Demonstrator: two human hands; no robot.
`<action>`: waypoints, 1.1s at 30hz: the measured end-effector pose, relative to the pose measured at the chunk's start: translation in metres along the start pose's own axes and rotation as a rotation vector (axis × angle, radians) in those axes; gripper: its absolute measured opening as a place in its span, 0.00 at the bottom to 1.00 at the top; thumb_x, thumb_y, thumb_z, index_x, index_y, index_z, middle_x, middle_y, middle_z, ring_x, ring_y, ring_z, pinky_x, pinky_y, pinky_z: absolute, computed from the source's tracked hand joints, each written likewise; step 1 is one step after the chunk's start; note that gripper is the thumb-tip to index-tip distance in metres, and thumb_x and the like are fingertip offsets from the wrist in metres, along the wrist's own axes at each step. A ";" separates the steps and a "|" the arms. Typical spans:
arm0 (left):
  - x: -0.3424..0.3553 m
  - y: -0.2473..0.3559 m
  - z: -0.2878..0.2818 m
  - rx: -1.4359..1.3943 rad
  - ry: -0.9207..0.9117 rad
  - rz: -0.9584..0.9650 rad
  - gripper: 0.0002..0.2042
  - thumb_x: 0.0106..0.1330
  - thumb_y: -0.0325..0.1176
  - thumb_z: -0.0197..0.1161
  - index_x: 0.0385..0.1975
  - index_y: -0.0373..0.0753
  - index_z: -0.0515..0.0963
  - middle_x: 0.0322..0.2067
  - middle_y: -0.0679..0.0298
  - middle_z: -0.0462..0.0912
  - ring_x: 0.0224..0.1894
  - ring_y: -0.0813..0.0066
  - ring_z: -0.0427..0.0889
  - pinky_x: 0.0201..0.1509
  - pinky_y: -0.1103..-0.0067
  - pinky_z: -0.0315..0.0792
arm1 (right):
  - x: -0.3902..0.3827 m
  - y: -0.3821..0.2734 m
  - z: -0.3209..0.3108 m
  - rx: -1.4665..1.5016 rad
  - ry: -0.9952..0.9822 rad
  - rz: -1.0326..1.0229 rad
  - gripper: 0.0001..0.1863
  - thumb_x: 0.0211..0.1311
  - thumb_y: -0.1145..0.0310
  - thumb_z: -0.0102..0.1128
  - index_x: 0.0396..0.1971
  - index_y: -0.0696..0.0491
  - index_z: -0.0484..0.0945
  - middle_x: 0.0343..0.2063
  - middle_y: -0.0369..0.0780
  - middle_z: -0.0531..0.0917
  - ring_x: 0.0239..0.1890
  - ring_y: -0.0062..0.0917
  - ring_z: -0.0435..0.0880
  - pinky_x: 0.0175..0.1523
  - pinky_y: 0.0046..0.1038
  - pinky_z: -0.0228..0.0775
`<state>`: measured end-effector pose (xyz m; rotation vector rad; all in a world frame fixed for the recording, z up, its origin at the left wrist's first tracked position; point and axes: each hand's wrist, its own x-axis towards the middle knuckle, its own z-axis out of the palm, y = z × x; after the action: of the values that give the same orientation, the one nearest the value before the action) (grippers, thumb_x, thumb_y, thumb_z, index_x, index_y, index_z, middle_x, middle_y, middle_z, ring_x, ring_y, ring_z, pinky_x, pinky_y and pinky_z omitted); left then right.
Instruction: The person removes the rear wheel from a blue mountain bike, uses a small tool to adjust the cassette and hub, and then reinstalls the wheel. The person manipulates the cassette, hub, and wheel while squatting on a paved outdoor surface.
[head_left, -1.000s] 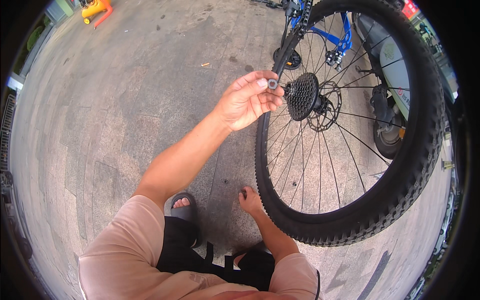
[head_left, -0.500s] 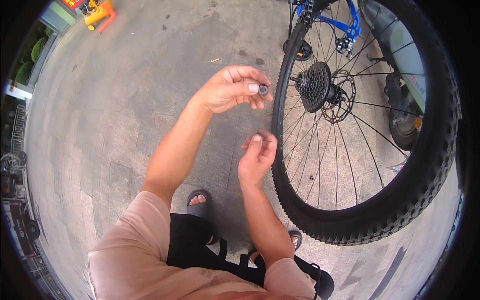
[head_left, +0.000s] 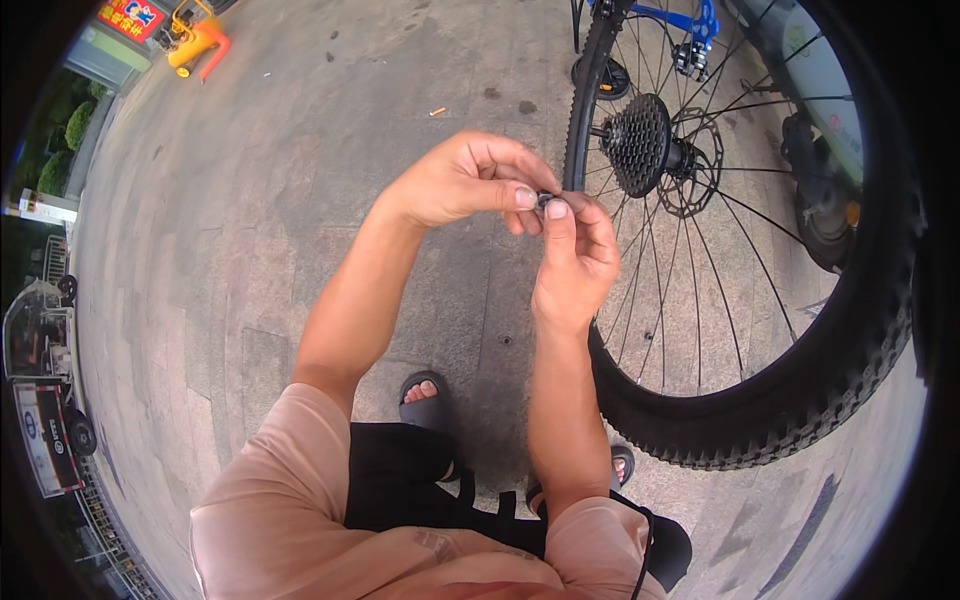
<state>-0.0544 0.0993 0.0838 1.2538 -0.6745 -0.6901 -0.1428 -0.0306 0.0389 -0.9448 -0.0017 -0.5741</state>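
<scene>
My left hand [head_left: 485, 185] and my right hand [head_left: 575, 255] meet in the middle of the view, both pinching a small dark metal nut [head_left: 545, 201], partly hidden by the thumbs. Just behind and right of them stands a bicycle wheel with a knobby black tire [head_left: 765, 430], a black cassette [head_left: 635, 147] with a short axle end poking out on its left, and a brake rotor [head_left: 700, 200]. Part of a blue bicycle frame [head_left: 700, 20] with a small mechanism shows above the wheel.
A scooter [head_left: 825, 130] stands behind the wheel. A yellow air compressor [head_left: 190, 40] with an orange hose is at the upper left. A cart-like vehicle [head_left: 45, 430] sits at the far left edge. My sandalled feet [head_left: 425, 405] are on the stone pavement [head_left: 230, 250].
My right hand has risen from low beside the tire to join my left hand at the nut. The wheel now appears higher and further right in view.
</scene>
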 end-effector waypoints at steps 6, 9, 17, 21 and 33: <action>-0.001 0.000 0.001 -0.025 -0.005 0.000 0.10 0.62 0.24 0.61 0.43 0.30 0.78 0.35 0.57 0.85 0.33 0.70 0.86 0.34 0.79 0.81 | -0.002 -0.008 0.001 0.024 0.008 0.101 0.04 0.65 0.77 0.54 0.36 0.61 0.75 0.34 0.38 0.79 0.33 0.17 0.77 0.40 0.21 0.72; 0.000 -0.001 0.004 -0.037 0.003 0.002 0.10 0.63 0.24 0.60 0.43 0.30 0.78 0.35 0.57 0.85 0.33 0.70 0.86 0.35 0.79 0.81 | -0.002 -0.009 -0.003 0.044 0.015 0.151 0.05 0.66 0.76 0.53 0.37 0.60 0.75 0.34 0.38 0.80 0.34 0.16 0.76 0.41 0.20 0.71; 0.004 -0.010 0.006 -0.132 0.078 -0.034 0.11 0.64 0.25 0.60 0.45 0.30 0.76 0.34 0.59 0.83 0.33 0.70 0.85 0.36 0.74 0.82 | -0.003 -0.005 -0.001 -0.018 0.022 0.051 0.07 0.62 0.80 0.56 0.39 0.60 0.75 0.36 0.36 0.78 0.36 0.16 0.76 0.42 0.19 0.71; 0.006 -0.016 0.007 -0.186 0.071 -0.043 0.10 0.65 0.25 0.59 0.45 0.30 0.75 0.38 0.57 0.82 0.35 0.71 0.84 0.37 0.75 0.82 | 0.001 0.004 -0.006 -0.143 0.005 -0.044 0.07 0.60 0.82 0.57 0.38 0.60 0.75 0.40 0.36 0.75 0.38 0.17 0.77 0.42 0.19 0.72; 0.010 -0.021 0.013 -0.181 0.208 -0.074 0.12 0.67 0.29 0.57 0.45 0.27 0.75 0.36 0.54 0.83 0.35 0.69 0.85 0.38 0.74 0.83 | 0.005 0.009 -0.007 -0.148 0.020 -0.036 0.06 0.62 0.80 0.55 0.38 0.62 0.76 0.43 0.40 0.74 0.44 0.22 0.78 0.48 0.23 0.74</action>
<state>-0.0602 0.0800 0.0660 1.1676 -0.3881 -0.6557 -0.1363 -0.0342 0.0291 -1.0848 0.0426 -0.6232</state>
